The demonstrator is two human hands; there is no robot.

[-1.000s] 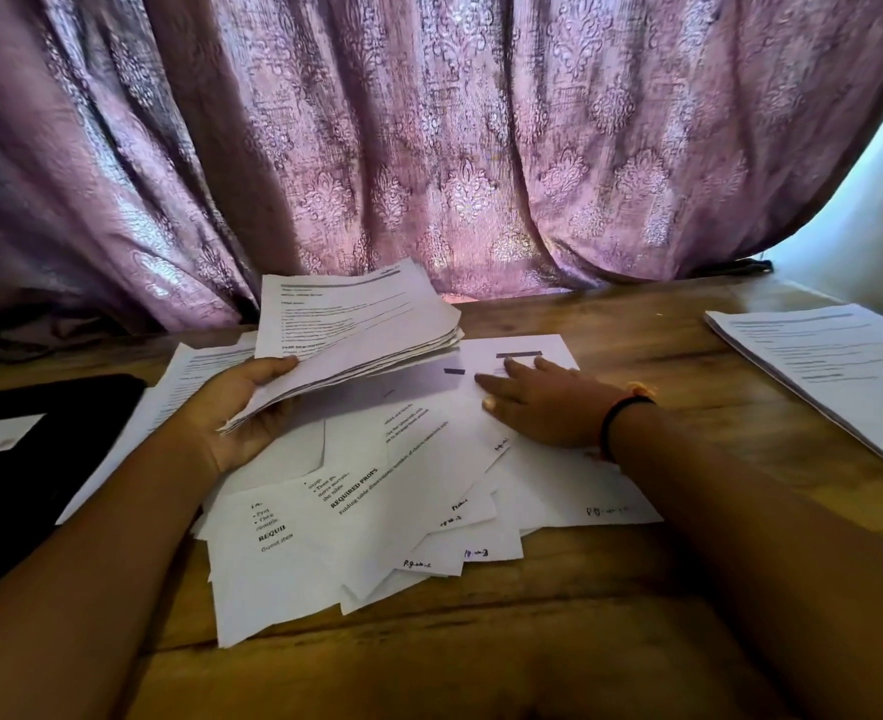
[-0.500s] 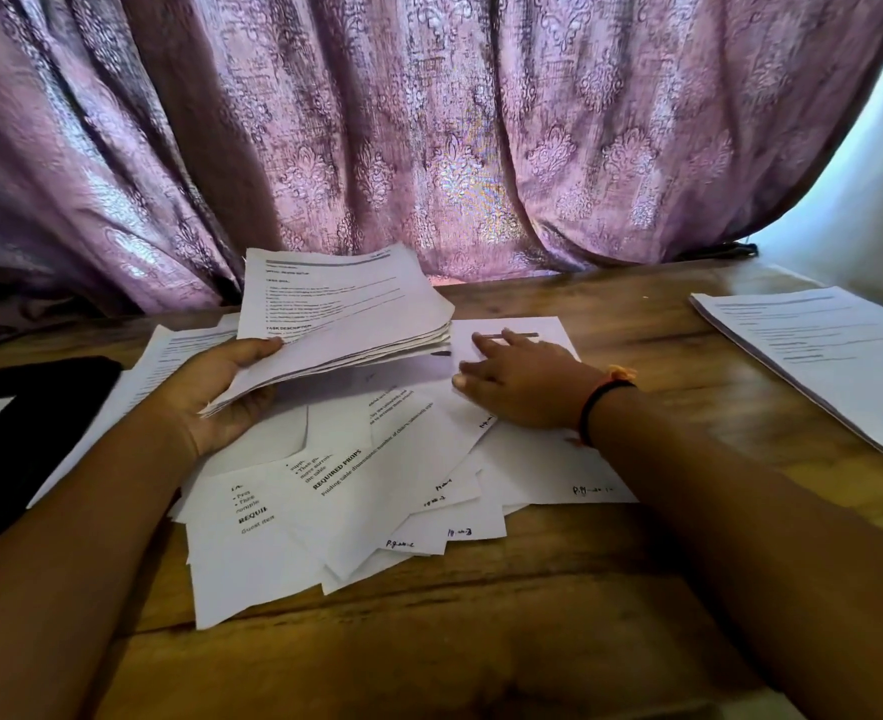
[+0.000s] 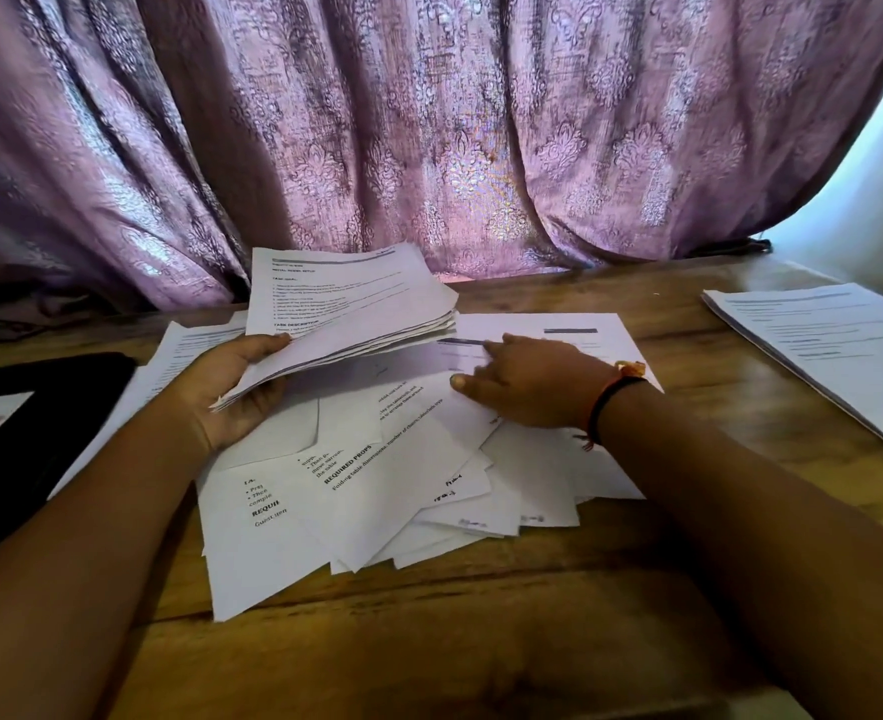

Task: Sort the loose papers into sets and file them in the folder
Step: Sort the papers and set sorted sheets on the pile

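Observation:
Loose printed sheets (image 3: 377, 491) lie fanned and overlapping across the middle of the wooden table (image 3: 429, 641). My left hand (image 3: 231, 387) grips a thick stack of papers (image 3: 345, 314) by its near corner, lifted and tilted above the pile. My right hand (image 3: 527, 381) rests on the pile, fingers stretched leftward over one sheet and thumb pressing down on it. A black folder (image 3: 39, 433) with a white label lies at the left edge.
A separate neat set of papers (image 3: 834, 345) lies at the right end of the table. More sheets (image 3: 189, 345) poke out behind my left hand. A purple patterned curtain (image 3: 429, 137) hangs right behind the table's far edge.
My right hand has slid a little leftward over the pile. The left hand still holds the stack in the same place. The view has shifted slightly.

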